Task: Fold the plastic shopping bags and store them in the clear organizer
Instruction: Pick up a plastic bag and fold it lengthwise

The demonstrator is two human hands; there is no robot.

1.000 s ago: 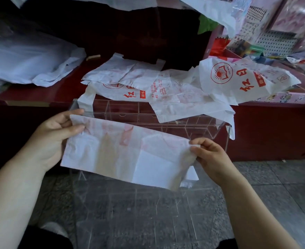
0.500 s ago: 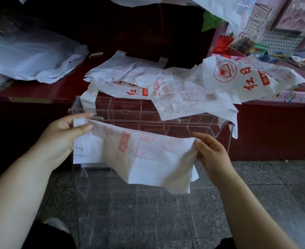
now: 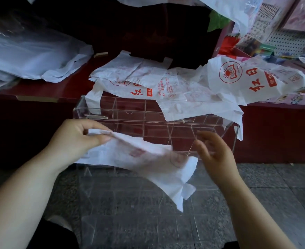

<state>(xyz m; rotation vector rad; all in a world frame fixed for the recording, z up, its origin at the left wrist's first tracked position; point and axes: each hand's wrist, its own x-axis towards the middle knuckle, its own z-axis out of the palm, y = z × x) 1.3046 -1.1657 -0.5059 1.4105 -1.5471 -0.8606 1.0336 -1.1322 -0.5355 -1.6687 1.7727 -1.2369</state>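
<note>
Bag (image 3: 148,163) pinched in left hand (image 3: 76,139), right hand (image 3: 217,155) spread empty, red counter (image 3: 67,87), stone floor (image 3: 277,187)

Crinkled thin plastic bag (image 3: 144,159); glossy clear acrylic organizer (image 3: 130,112); speckled stone floor (image 3: 274,186).

As I viewed it, the clear organizer (image 3: 148,123) stood before the table (image 3: 40,87); loose bags (image 3: 175,87) lay on the table behind it, some overhanging its rear rim. My left hand (image 3: 76,139) held a folded bag (image 3: 148,162) above the organizer's near side, right hand (image 3: 214,155) beside.
</note>
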